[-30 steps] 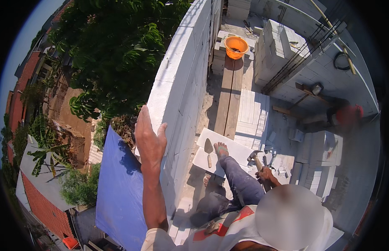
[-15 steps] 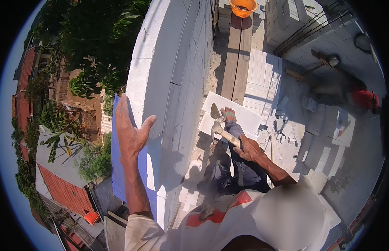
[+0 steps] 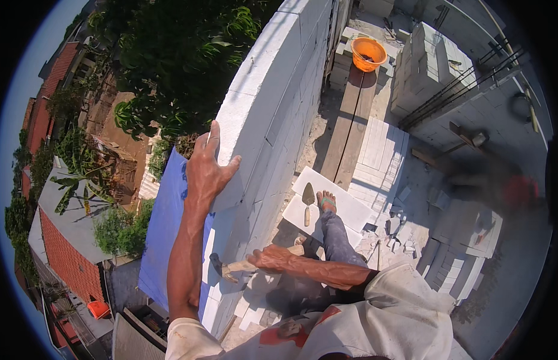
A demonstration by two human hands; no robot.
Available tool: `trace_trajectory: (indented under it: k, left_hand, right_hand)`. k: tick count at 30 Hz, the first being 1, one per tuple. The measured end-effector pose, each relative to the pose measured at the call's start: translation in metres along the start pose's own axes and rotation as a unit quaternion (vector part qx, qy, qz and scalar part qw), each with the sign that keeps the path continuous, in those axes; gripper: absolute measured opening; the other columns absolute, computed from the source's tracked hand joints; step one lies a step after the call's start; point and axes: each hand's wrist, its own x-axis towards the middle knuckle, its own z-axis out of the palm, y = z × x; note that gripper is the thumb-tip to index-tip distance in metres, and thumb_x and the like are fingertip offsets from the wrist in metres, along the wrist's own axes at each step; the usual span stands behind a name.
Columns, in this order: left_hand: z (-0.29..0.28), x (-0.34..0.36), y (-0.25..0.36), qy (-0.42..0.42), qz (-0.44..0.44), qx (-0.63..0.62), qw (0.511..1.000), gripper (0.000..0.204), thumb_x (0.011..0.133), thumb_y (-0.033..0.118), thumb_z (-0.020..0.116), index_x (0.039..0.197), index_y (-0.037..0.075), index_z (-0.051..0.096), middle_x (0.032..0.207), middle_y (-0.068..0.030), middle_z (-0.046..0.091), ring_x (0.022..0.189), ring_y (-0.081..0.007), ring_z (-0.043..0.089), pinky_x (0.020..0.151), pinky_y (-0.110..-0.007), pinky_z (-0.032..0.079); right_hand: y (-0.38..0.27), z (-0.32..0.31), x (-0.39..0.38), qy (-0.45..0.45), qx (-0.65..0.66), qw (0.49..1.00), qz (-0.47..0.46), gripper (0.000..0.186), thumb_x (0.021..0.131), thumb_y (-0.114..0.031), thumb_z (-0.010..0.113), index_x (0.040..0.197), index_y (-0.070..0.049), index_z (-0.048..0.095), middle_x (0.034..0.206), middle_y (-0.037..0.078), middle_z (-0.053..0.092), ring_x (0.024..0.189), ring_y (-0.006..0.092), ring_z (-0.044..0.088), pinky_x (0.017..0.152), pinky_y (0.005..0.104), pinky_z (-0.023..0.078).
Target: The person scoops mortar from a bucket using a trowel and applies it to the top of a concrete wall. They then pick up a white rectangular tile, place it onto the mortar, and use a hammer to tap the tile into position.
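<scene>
My left hand [image 3: 207,171] lies against the near end of the wall's top white block [image 3: 240,96]. Its thumb is spread toward the inner face, and its fingers, slightly bent, reach along the outer edge. My right hand [image 3: 271,259] is closed round the wooden handle of a hammer [image 3: 237,266]. The hammer's metal head points left, in front of the lower part of the wall's near end; whether it touches cannot be made out. By my foot, a pointed trowel [image 3: 307,201] rests on a white slab [image 3: 333,195].
Wooden planks [image 3: 351,129] lead away to an orange bowl [image 3: 369,55] with dark contents. Stacked white blocks [image 3: 432,66] and rubble [image 3: 399,231] lie at right, where a blurred person in red headwear [image 3: 522,192] bends. A blue sheet [image 3: 162,240] hangs outside the wall, above rooftops.
My right hand has swung the hammer left and nearer to me, toward the wall's end. My left hand stays at the block, its fingers more bent. The view has shifted, and the trowel shows whole.
</scene>
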Motion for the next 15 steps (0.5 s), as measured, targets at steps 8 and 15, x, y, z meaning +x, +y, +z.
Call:
trace_trajectory:
  k: [8,15]
  left_hand:
    - [-0.001,-0.002,0.002,0.0,-0.008,0.016,1.0,0.099,0.077,0.034,0.084,0.162,0.01,0.038,0.141,-0.0273,0.056,0.123,-0.0421,0.062,0.1,-0.047,0.056]
    - [-0.003,-0.002,0.004,0.001,-0.013,0.019,1.0,0.098,0.077,0.032,0.085,0.161,0.01,0.039,0.14,-0.0275,0.056,0.122,-0.0431,0.063,0.1,-0.047,0.056]
  right_hand:
    - [0.014,0.009,-0.004,0.134,0.037,0.987,0.084,0.036,0.091,-0.004,0.061,0.126,0.003,0.054,0.091,0.025,0.067,0.076,0.0392,0.075,0.059,0.0483,0.059]
    - [0.03,0.004,-0.002,0.226,0.058,0.955,0.181,0.039,0.089,-0.011,0.069,0.123,-0.001,0.054,0.094,0.022,0.067,0.075,0.041,0.072,0.061,0.0499,0.059]
